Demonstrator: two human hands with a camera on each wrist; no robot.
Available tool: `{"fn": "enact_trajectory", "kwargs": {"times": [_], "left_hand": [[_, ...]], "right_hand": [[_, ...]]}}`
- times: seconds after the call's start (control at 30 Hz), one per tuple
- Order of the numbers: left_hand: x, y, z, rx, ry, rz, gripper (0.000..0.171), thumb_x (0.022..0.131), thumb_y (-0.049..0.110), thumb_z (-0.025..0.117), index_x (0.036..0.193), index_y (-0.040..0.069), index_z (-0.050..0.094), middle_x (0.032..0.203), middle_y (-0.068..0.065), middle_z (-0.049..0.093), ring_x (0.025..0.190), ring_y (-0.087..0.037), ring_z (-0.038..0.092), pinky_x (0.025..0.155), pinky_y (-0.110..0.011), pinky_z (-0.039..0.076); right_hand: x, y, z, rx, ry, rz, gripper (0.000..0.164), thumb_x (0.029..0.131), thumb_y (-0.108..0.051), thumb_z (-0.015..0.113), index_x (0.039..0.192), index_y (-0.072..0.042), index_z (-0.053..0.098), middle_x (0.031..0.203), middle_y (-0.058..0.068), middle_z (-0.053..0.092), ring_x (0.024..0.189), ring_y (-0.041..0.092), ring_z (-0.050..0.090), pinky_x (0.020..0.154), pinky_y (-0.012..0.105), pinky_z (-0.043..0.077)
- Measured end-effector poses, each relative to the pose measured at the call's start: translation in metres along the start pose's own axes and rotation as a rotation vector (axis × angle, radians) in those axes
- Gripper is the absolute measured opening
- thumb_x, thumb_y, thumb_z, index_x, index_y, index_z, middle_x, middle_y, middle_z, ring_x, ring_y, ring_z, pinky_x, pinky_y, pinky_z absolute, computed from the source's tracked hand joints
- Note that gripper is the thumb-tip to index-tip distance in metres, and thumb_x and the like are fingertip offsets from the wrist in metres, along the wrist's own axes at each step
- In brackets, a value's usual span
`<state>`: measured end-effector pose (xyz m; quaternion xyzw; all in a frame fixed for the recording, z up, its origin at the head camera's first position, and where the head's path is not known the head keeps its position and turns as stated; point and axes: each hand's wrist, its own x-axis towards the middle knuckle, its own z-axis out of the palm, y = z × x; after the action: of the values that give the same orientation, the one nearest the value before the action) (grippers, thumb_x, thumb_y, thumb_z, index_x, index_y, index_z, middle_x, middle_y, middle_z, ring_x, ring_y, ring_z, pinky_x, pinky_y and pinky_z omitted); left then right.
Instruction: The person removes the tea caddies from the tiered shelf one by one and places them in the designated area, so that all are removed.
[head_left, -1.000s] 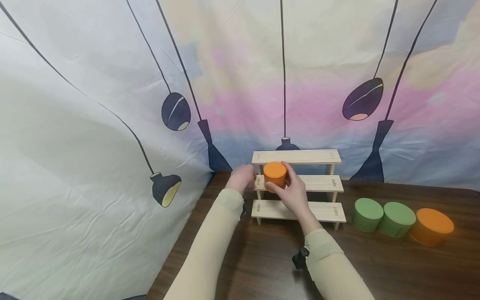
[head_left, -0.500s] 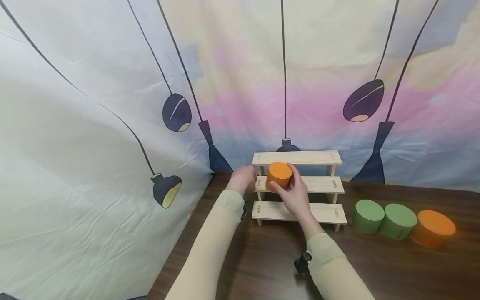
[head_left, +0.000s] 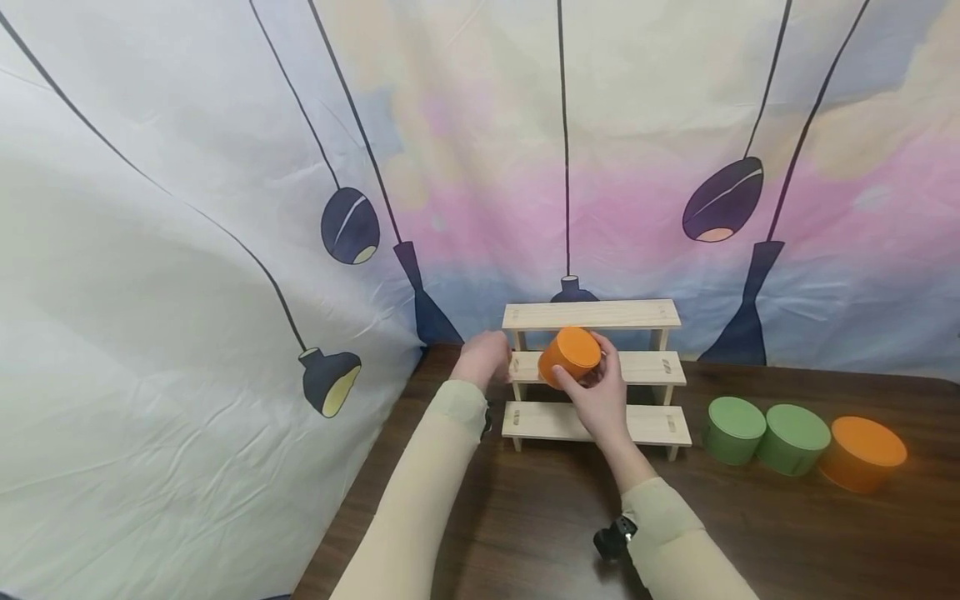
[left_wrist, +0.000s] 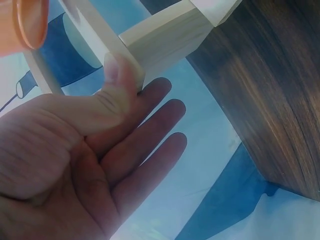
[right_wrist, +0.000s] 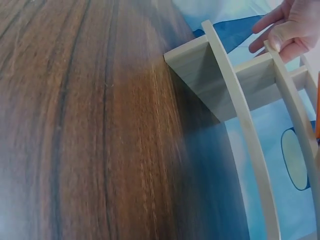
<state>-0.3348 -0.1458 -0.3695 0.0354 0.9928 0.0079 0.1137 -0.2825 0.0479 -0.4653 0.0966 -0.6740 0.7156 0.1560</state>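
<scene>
My right hand (head_left: 606, 402) holds a small orange lidded canister (head_left: 576, 350) by its sides, thumb at the front and fingers behind. The canister tilts to the right, in front of the middle step of a three-step wooden display shelf (head_left: 591, 315). At the shelf's left end, my left hand (head_left: 483, 358) pinches the middle board. In the left wrist view its thumb (left_wrist: 114, 90) lies on the board's end, with the fingers stretched out beneath. Part of the orange canister (left_wrist: 22, 22) enters that view's top left corner. The right wrist view leaves out my right hand.
On the dark wooden table (head_left: 540, 533), right of the shelf, stand two green canisters (head_left: 735, 429) (head_left: 793, 440) and a larger orange canister (head_left: 862, 454) in a row. A cloth backdrop (head_left: 480, 125) printed with hanging lamps closes off the back and left.
My right hand has moved slightly to the right with the orange canister, which has gone from upright to tilted right. The left hand keeps its place on the shelf.
</scene>
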Motion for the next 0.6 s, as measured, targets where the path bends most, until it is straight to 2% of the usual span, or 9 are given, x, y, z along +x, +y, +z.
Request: {"fn": "enact_trajectory", "kwargs": {"times": [0.17,0.4,0.6], "left_hand": [[0.000,0.001,0.001,0.010,0.002,-0.002,0.015,0.095,0.022,0.086,0.085,0.013,0.078,0.082,-0.001,0.071,0.072,-0.020,0.057,0.070,-0.037,0.051],[0.006,0.004,0.002,0.003,-0.002,-0.020,0.014,0.092,0.021,0.088,0.099,0.012,0.082,0.092,-0.002,0.075,0.079,-0.021,0.066,0.076,-0.039,0.058],[0.003,0.007,0.002,0.009,0.018,0.002,0.011,0.092,0.021,0.088,0.090,0.013,0.080,0.088,-0.001,0.073,0.077,-0.020,0.063,0.076,-0.039,0.057]], "right_hand": [[-0.005,0.000,-0.017,0.042,0.009,0.023,0.088,0.092,-0.010,0.085,0.163,-0.013,0.033,0.144,0.015,0.059,0.123,0.024,0.060,0.098,0.019,0.049],[-0.010,-0.007,-0.054,0.064,0.021,0.054,0.086,0.096,-0.004,0.079,0.166,-0.013,0.030,0.144,0.011,0.057,0.121,0.015,0.058,0.100,0.018,0.047],[-0.016,-0.018,-0.088,0.005,0.034,0.048,0.087,0.094,-0.001,0.081,0.165,-0.012,0.032,0.138,0.000,0.058,0.120,0.011,0.058,0.095,0.016,0.048]]}}
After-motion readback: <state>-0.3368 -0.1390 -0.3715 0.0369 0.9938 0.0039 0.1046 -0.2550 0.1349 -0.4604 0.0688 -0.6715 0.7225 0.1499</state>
